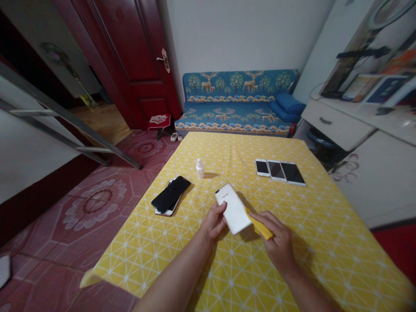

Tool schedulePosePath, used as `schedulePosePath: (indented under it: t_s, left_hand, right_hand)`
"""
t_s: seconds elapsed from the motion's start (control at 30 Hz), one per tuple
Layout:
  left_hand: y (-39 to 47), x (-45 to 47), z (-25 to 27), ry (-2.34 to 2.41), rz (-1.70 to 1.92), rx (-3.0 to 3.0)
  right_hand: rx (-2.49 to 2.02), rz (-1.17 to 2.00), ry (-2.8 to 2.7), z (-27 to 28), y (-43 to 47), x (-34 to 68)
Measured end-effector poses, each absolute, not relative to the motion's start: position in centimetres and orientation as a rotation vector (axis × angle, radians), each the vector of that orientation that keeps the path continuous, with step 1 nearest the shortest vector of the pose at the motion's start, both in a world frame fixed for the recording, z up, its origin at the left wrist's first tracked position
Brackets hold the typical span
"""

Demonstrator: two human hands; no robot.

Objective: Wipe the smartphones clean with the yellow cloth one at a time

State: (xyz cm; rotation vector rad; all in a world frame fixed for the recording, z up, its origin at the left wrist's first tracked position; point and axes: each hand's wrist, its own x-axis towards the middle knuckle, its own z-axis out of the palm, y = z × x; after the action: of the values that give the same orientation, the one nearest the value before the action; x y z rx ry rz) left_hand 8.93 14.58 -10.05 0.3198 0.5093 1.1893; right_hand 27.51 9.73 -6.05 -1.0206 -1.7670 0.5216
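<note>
My left hand [216, 220] is closed round the left edge of a white smartphone [234, 211], its thumb lying on the back. The phone's back faces up, with a camera at the top left corner and a printed brand name. In my right hand [277, 236] a folded yellow cloth [261, 226] is pinched, and it meets the phone's lower right edge. Beyond the phone a small white bottle [200, 169] with a cap stands upright. To the left, a black smartphone [171, 193] lies on top of a white-edged phone [171, 211].
Three phones [277, 170] lie side by side at the right on the yellow patterned tablecloth [146, 242]. Behind the table stands a blue sofa [240, 106]. A white cabinet [373, 173] is at the right, a metal ladder [68, 112] and red door [133, 47] at the left.
</note>
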Motion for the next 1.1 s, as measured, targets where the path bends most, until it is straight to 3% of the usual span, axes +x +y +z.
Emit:
schedulePosePath:
  t_s: [0.3, 0.6, 0.87, 0.97, 1.1]
  left_hand:
    - [13.6, 9.8, -8.6, 0.589, 1.151, 0.555]
    - [13.5, 9.6, -8.3, 0.556, 1.071, 0.586]
    - [14.6, 8.6, -9.8, 0.464, 1.285, 0.331]
    - [14.7, 8.2, -10.3, 0.428, 1.296, 0.234]
    - [14.5, 8.2, -10.3, 0.409, 1.22, 0.22]
  right_hand:
    - [-0.953, 0.299, -1.926, -6.7, 11.1, 26.7]
    - [-1.202, 0.364, -1.833, -6.3, 16.4, 26.6]
    - [-1.372, 0.222, -1.907, -6.9, 16.4, 25.7]
    - [-1.346, 0.525, -1.771, -6.2, 14.9, 24.4]
    - [-1.455, 1.329, -1.44, -6.0, 13.3, 23.1]
